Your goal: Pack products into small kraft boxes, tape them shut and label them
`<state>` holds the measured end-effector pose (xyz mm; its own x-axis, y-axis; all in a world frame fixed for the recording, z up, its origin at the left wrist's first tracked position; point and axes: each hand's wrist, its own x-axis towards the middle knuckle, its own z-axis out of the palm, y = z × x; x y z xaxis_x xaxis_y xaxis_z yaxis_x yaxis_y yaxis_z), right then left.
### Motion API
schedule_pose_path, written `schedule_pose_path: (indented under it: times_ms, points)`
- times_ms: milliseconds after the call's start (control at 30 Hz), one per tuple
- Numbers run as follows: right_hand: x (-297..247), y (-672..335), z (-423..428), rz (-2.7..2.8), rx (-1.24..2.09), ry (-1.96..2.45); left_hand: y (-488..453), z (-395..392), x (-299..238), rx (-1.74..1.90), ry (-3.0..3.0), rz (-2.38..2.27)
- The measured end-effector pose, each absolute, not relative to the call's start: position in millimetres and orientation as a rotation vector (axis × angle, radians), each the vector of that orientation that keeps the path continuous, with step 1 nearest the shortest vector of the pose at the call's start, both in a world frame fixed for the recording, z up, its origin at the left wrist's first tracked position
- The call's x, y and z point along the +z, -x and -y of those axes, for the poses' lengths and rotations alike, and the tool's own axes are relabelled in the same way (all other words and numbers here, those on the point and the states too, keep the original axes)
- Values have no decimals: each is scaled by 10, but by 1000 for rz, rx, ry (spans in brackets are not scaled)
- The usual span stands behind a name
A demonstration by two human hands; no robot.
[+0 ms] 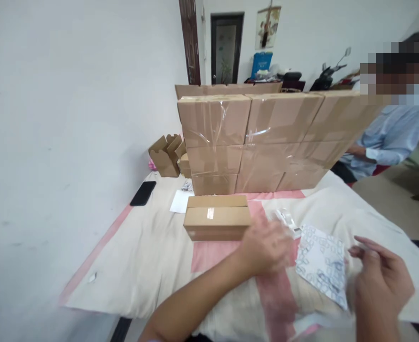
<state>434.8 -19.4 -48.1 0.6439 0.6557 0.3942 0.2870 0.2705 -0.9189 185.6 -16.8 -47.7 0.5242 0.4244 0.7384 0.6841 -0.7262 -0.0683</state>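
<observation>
My left hand [266, 244] is smeared by motion, just past the right end of a small closed cardboard box [218, 216] with a piece of clear tape on its top. Whether its fingers hold anything cannot be made out. To the right, the thumb and fingers of my right hand [385, 275] are pinched together; what they hold, if anything, is too small to name. Between the hands lies a white sheet printed with blue-grey drawings [321, 259], its right edge close to my right fingertips. Behind it rests a small clear plastic packet [287, 221].
A taped stack of cardboard boxes [266, 142] stands across the table's back. Open cartons [166, 156], white paper [178, 202] and a black phone [143, 193] lie on the left. A white scrap [93, 277] is near the left edge. Another person [390, 133] sits at right.
</observation>
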Motion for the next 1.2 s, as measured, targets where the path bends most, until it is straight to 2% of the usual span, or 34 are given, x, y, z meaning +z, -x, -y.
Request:
schedule_pose_path:
  times_ms: [67, 133, 233, 300, 433, 667, 933, 1200]
  points:
    - [-496, -3972, 95, 1066, 363, 1233, -1440, 152, -265, -997, 2244, 1415]
    - [-583, -3513, -41, 1181, 614, 1137, -975, 99, -129, -890, 2087, 1905]
    - [-787, -2834, -216, 1206, 977, 964, -331, 19, -81, -853, 2014, 2368]
    - [-932, -2516, -269, 1189, 1129, 922, -26, 6, -108, -807, 2099, 2418]
    - [-1127, -2338, -218, 1075, 1176, 962, 229, 75, -155, -905, 2164, 2438]
    - [-1097, -2473, -102, 1180, 1050, 951, 184, 184, -123, -1053, 2108, 2518]
    - [-1068, -2464, -55, 1239, 1016, 927, -5, 181, -86, -885, 2135, 2451]
    - [-1054, -2479, -10, 1289, 939, 967, -35, 220, -90, -877, 2127, 2424]
